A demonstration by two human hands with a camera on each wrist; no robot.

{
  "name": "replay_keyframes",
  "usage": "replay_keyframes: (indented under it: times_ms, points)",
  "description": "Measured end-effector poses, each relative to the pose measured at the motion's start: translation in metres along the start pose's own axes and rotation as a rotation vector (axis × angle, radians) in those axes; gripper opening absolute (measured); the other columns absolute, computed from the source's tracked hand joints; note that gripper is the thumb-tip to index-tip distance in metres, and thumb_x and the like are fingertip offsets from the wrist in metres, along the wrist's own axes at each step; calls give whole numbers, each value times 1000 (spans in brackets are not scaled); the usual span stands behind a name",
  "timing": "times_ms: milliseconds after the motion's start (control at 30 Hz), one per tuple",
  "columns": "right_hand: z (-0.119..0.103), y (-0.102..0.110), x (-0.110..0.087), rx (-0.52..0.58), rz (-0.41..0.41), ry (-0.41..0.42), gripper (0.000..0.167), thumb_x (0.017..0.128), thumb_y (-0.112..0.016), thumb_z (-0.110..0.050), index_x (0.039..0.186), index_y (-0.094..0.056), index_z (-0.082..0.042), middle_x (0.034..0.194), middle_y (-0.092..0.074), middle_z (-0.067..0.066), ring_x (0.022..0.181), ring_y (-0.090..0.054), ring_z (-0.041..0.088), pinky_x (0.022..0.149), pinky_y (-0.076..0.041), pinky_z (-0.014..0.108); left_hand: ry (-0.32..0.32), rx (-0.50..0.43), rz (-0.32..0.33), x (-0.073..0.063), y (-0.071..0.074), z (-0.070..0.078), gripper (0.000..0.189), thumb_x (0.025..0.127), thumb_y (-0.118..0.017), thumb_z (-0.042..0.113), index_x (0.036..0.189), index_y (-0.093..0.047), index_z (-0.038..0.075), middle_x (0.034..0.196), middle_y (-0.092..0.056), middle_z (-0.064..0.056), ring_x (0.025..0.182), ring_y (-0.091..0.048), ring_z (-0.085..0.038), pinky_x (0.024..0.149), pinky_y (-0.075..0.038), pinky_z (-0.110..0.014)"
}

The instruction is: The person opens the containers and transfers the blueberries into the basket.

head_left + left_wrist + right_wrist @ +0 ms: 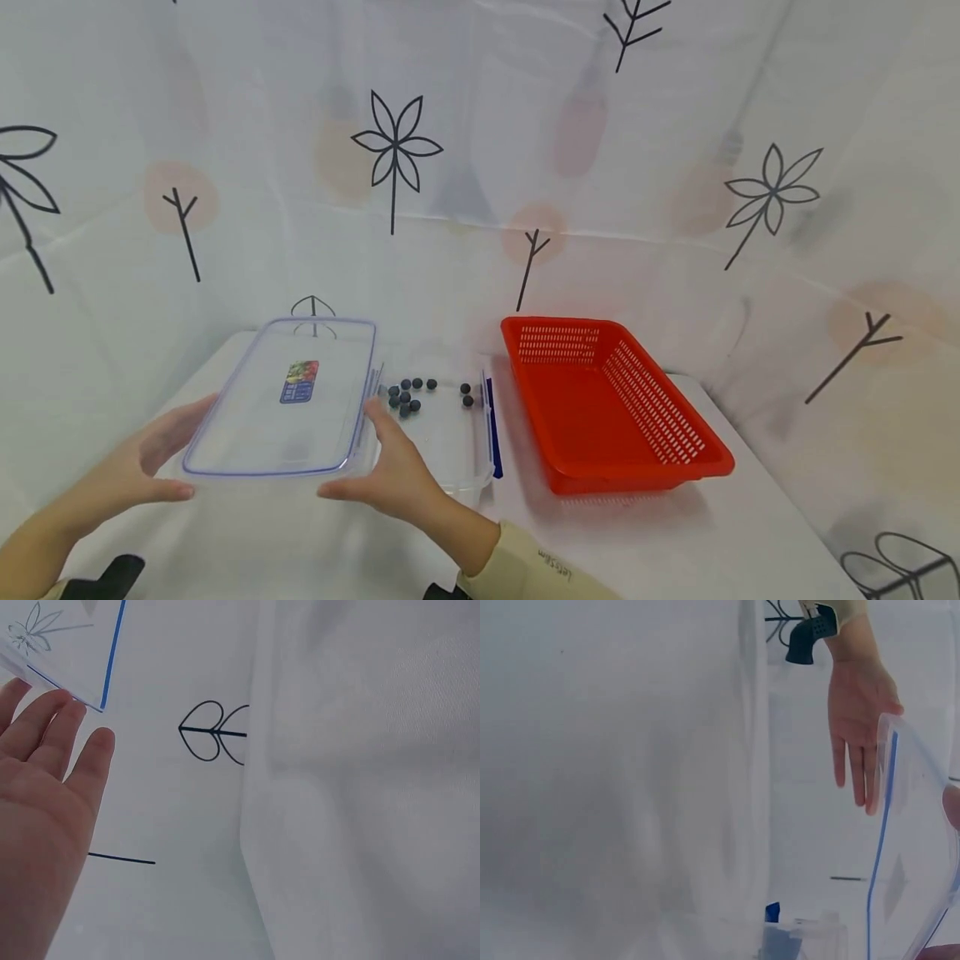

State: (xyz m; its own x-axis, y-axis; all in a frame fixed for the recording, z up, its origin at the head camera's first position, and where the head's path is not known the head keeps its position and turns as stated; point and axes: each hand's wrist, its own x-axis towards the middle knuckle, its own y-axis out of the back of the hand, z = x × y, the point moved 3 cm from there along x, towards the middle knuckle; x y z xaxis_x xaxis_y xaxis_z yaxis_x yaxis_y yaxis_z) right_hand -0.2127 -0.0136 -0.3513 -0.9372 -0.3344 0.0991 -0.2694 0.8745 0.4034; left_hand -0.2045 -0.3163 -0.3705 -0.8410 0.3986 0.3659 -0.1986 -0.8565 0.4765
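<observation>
A clear plastic lid point(247, 433) with a blue rim and a small colour label is held up, tilted, between both hands. My left hand point(153, 454) is at its left edge with fingers nearly straight; in the left wrist view the fingertips point(101, 739) lie right by the lid's corner. My right hand point(397, 471) grips the right edge, its thumb near the lower corner. Behind the lid stands a clear container point(446, 450), partly hidden by the lid and right hand. Several small dark round balls point(405, 397) lie in it.
A red plastic basket point(600, 442) with slotted walls stands to the right of the container. A dark blue clip flap point(494, 429) sticks out at the container's right side. The white table point(225, 542) backs onto a patterned cloth point(465, 167).
</observation>
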Motion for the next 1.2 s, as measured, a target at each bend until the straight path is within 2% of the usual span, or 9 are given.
replay_keyframes:
  times_ms: [167,400,533,633,733,833,967,1033,1200]
  points:
    - [-4,-11,3,-14,-2,-26,106,59,-89,-29,146,-30,-16,150,-26,-3,135,-25,15,107,-27,35,18,28,8,-7,9,-6,91,73,-65,-16,148,-20,8,147,-25,15,125,-26,12,90,-30,-6]
    - [-7,-30,10,-48,-8,-80,106,57,-90,-29,146,-31,-20,149,-27,-8,135,-24,12,107,-28,32,81,33,-25,-18,19,-17,90,79,-62,-13,150,-14,12,148,-20,17,124,-23,16,87,-30,-5]
    - [-7,-42,14,-65,-1,-88,106,57,-90,-27,145,-31,-18,148,-28,-5,135,-25,13,106,-28,31,120,31,-28,-25,24,-30,88,81,-61,-12,150,-12,13,149,-18,17,121,-23,19,86,-30,-5]
    - [-7,-50,16,-77,-3,-77,107,58,-90,-25,146,-30,-14,149,-29,-1,135,-26,14,107,-27,30,126,32,-33,-30,27,-39,88,82,-60,-13,150,-12,14,149,-18,18,121,-22,20,86,-29,-4]
    - [-5,-58,18,-79,1,-77,108,58,-90,-23,146,-29,-10,149,-29,3,135,-25,16,107,-26,28,121,27,-35,-33,28,-48,87,81,-59,-14,150,-11,9,146,-19,24,120,-22,20,87,-27,-3]
    - [-1,-67,21,-89,11,-99,108,57,-90,-21,145,-29,-8,148,-30,5,134,-27,18,107,-26,28,187,38,-40,-36,30,-60,86,82,-61,-9,149,-8,3,137,-20,33,116,-21,24,87,-26,-1]
    - [7,-78,25,-89,17,-132,107,56,-90,-18,144,-31,-7,147,-32,6,134,-28,18,107,-25,28,321,70,-64,-39,30,-75,85,86,-63,3,147,-4,-3,136,-14,29,107,-21,30,84,-25,0]
    - [12,-83,28,-84,16,-144,107,55,-90,-16,144,-31,-7,147,-33,7,134,-28,19,107,-25,29,347,78,-70,-40,29,-81,85,85,-64,5,146,-5,-6,138,-13,25,106,-21,31,83,-25,0]
    - [25,-93,34,-107,20,-193,106,54,-91,-16,143,-34,-8,146,-35,6,133,-31,19,107,-26,29,369,126,-66,-42,27,-89,85,83,-67,9,144,-10,-9,130,-17,33,102,-21,32,82,-25,1]
